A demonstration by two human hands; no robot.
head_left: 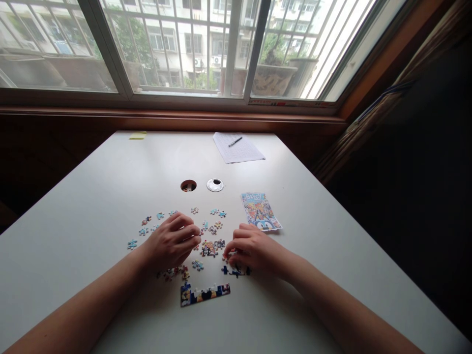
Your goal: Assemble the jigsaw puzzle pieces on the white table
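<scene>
Both my hands rest on a white table among small jigsaw pieces. My left hand lies palm down with its fingers curled, the fingertips pointing right toward a small joined cluster of pieces. My right hand is curled too, its fingertips pressed on pieces at its left edge; what they pinch is too small to name. A short joined row of pieces lies under it. An assembled strip sits nearest me. Several loose pieces are scattered behind my left hand.
A printed picture card lies right of the pieces. Behind are an open cable hole, a silver cap, a paper sheet with a pen, and a yellow note. A window and curtain stand beyond.
</scene>
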